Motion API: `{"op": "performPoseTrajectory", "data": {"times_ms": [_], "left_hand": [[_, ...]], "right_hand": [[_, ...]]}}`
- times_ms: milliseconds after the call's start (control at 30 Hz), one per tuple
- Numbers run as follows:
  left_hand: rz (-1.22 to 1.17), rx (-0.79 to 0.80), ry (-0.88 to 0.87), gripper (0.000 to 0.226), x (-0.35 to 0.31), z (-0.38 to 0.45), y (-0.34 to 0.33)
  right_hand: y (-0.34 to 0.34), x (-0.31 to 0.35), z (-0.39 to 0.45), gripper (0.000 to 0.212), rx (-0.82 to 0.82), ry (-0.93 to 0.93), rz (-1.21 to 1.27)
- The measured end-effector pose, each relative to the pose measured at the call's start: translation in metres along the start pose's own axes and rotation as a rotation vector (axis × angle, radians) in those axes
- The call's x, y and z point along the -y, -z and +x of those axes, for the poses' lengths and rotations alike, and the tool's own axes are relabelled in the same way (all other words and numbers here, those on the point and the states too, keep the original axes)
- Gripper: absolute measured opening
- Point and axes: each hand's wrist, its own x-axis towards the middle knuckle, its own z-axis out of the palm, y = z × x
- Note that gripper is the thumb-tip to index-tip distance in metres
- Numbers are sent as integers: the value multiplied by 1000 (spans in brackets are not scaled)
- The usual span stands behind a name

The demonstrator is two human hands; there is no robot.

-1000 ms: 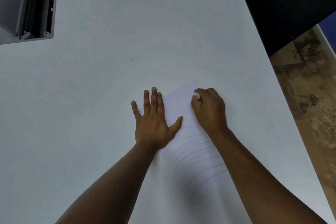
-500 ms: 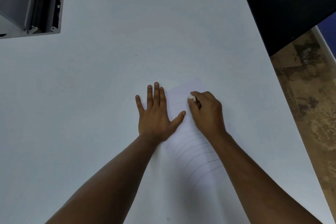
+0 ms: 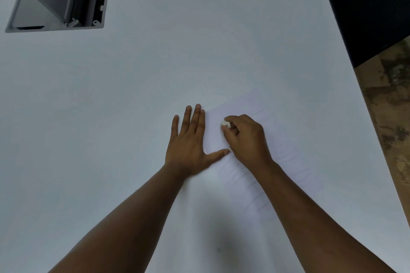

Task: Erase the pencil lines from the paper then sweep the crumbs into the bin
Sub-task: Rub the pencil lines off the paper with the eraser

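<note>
A white sheet of paper [image 3: 250, 104] with faint curved pencil lines [image 3: 248, 182] lies on the white table [image 3: 111, 117]. My left hand [image 3: 190, 142] rests flat, fingers spread, on the paper's left edge and pins it down. My right hand [image 3: 246, 139] is closed around a small white eraser [image 3: 225, 124], whose tip pokes out at the fingers and presses on the upper part of the sheet. My right forearm covers part of the lines. I cannot make out any crumbs.
A grey open box-like container [image 3: 60, 0] sits at the table's far left corner. The table's right edge [image 3: 363, 117] runs diagonally, with a dark panel [image 3: 366, 6] and mottled brown floor [image 3: 390, 117] beyond it.
My right hand with the eraser has slid leftward across the top of the paper, closer to my left hand. My left hand has stayed flat on the sheet. The view has shifted slightly.
</note>
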Motion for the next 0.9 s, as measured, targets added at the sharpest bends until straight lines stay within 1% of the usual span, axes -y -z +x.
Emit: {"op": "performPoseTrajectory", "data": {"times_ms": [100, 200, 267, 433, 500, 567, 667, 767, 900], "left_hand": [[17, 11, -5, 120, 0, 0, 2], [-18, -2, -12, 109, 2, 1, 0], [-31, -23, -17, 103, 3, 2, -3], [-59, -70, -31, 101, 2, 0, -4], [-55, -65, -29, 108, 2, 0, -2], [-19, -52, -23, 118, 1, 0, -2], [11, -45, -11, 122, -1, 0, -2], [24, -34, -15, 120, 0, 1, -3], [8, -61, -32, 113, 3, 2, -4]], "right_hand": [[-11, 16, -1, 14, 115, 46, -16], [-20, 22, -5, 14, 192, 63, -15], [-23, 23, -6, 15, 204, 56, -24], [-28, 23, -6, 19, 235, 26, -61], [-28, 22, -3, 20, 202, -1, -96], [-25, 19, 5, 20, 131, -67, -131], [-20, 15, 13, 19, 77, -119, -129], [-21, 18, 7, 20, 125, -72, -134], [-26, 22, 0, 25, 217, -18, -143]]}}
